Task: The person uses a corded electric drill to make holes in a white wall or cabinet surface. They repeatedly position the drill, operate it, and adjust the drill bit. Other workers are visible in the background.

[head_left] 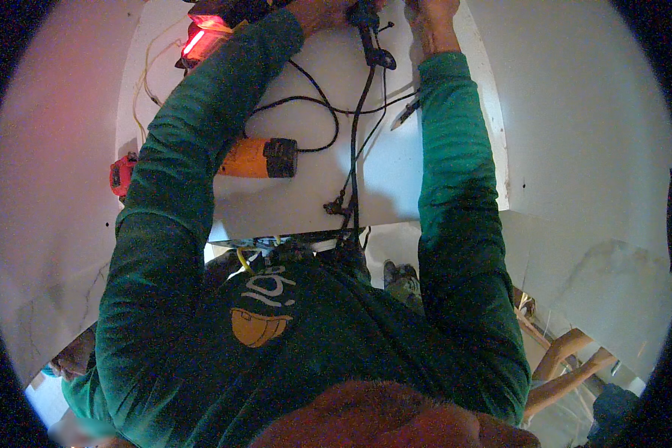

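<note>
My left hand [322,13] reaches to the upper edge of the head view, beside the black handle of a corded power tool [364,21]. Its fingers are cut off by the edge, so whether it grips the tool does not show. On the tool's other side is my right hand [434,16], only partly in the picture, its fingers hidden too. A black cord [360,108] runs from the handle down across the white surface. Near my right sleeve lies a small dark pointed tool [405,115].
Under my left forearm lies an orange and black power tool [261,157] with a looped cord. A red tape measure [122,174] sits left of it. A lamp [201,41] glows red at upper left. White panels [590,112] rise on both sides. Another person's forearms [567,366] show at lower right.
</note>
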`<state>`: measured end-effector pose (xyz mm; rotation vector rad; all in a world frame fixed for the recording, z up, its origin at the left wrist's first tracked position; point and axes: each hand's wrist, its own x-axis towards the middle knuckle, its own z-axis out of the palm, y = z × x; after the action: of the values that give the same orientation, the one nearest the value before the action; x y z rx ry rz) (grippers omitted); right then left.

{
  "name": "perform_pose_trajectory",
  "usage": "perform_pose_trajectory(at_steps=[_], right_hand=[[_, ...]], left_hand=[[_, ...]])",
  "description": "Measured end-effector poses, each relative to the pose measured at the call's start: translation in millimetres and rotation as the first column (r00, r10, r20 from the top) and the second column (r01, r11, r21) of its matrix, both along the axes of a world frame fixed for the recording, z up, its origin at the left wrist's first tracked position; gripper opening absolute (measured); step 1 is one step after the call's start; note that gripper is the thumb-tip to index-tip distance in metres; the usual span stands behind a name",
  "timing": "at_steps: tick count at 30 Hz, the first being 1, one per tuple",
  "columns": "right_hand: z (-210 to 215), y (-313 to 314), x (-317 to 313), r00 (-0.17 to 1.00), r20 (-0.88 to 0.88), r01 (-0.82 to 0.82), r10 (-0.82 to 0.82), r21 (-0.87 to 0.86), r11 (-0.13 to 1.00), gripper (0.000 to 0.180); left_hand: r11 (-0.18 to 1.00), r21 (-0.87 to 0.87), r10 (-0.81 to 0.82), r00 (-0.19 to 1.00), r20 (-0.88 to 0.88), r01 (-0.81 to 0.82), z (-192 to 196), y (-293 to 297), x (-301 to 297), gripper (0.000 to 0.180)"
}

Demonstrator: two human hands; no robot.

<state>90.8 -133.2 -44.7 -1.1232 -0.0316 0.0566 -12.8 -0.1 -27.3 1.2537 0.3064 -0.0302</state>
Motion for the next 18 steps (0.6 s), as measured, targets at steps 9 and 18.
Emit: perform_pose_trajectory(at_steps=[9,18], right_hand=[[-5,-1,2,0.998,0.044,-0.049,0.046,0.066,0.997,0.025],[3,-2,-5,1.000,0.010,0.006,-0.005,-0.068,0.998,0.029]], left_hand=[[1.000,-0.028,0.001,1.000,-0.007,-0.001,0,0,1,0.019],[0.995,-0.101,0.014,0.999,0.032,-0.011,-7,1,7,0.018]])
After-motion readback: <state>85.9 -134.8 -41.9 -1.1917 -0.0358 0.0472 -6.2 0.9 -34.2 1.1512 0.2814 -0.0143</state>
